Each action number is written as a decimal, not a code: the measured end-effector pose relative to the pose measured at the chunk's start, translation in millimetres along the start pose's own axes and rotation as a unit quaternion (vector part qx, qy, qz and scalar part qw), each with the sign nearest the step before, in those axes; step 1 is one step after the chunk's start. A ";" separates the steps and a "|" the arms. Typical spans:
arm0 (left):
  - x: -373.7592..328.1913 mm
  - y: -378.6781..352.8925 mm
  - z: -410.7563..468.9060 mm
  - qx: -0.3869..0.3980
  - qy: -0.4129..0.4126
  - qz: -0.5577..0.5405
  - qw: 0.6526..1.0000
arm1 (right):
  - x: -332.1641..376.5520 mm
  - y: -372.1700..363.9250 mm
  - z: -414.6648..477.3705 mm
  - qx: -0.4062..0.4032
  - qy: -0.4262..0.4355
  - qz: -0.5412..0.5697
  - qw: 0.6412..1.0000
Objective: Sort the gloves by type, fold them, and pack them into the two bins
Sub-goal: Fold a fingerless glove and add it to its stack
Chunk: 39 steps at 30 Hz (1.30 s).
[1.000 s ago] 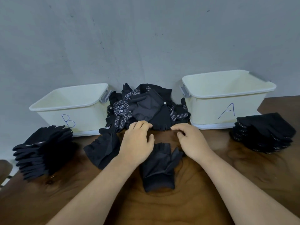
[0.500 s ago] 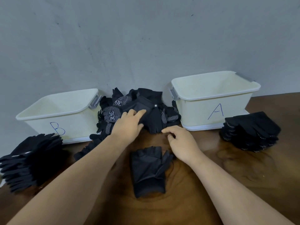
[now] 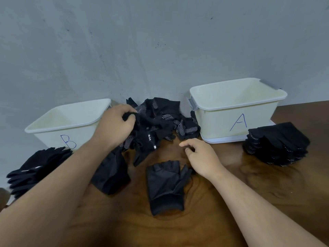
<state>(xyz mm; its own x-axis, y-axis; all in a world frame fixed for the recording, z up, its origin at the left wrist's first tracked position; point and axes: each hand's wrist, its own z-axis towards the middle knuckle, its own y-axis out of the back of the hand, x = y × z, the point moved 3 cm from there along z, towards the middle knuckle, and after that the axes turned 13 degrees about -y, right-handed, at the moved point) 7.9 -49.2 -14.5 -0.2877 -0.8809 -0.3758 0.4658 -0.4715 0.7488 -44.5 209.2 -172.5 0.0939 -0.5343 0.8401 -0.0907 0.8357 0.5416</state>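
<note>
A heap of black gloves point(image 3: 165, 120), some with white dots, lies against the wall between cream bin B point(image 3: 58, 124) on the left and cream bin A point(image 3: 236, 111) on the right. My left hand point(image 3: 115, 125) grips a glove at the heap's left side, lifting it. My right hand point(image 3: 201, 155) hovers over the table in front of the heap, fingers loosely curled and holding nothing. A plain black fingerless glove point(image 3: 165, 186) lies flat on the wooden table point(image 3: 267, 193) just below that hand. Another black glove point(image 3: 112, 173) lies partly under my left forearm.
A stack of plain black gloves point(image 3: 35, 168) sits in front of bin B at the left. A stack of dotted black gloves point(image 3: 277, 143) sits beside bin A at the right. A grey wall stands right behind the bins.
My left hand has reached further back and left into the heap and closed on a glove. My right hand has stayed in front of the heap.
</note>
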 end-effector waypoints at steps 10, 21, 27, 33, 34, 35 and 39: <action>3.5 -66.7 -0.4 0.139 -0.035 0.114 0.983 | -1.6 -1.1 1.5 0.001 -0.005 -0.003 1.000; 15.9 -129.4 24.8 0.200 -0.102 0.265 0.938 | 1.5 1.3 -0.9 -0.001 0.011 -0.024 1.000; 22.8 -85.9 45.0 0.041 0.143 -0.125 0.981 | 3.3 0.4 -1.4 0.001 0.009 -0.027 1.000; 38.6 -80.9 40.7 0.008 0.246 -0.292 0.924 | 1.9 0.4 -0.8 -0.001 0.008 -0.032 0.999; 38.6 -80.0 40.5 0.008 0.245 -0.297 0.923 | 1.5 -0.2 -0.2 -0.002 0.007 -0.033 0.999; 37.3 -78.0 40.4 0.013 0.234 -0.281 0.931 | 1.2 -0.5 0.1 -0.004 0.007 -0.030 1.000; 18.2 -83.2 38.3 0.060 0.108 -0.135 0.983 | 0.7 5.1 0.3 -0.036 -0.023 0.066 0.997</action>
<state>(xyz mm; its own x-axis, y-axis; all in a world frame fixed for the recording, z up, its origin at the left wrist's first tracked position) -68.2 -24.5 -62.7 -0.1966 -0.7181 -0.6676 0.2916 -0.6929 0.6594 -45.3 213.1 -169.2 0.0409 -0.4225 0.9054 -0.0281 0.9053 0.4237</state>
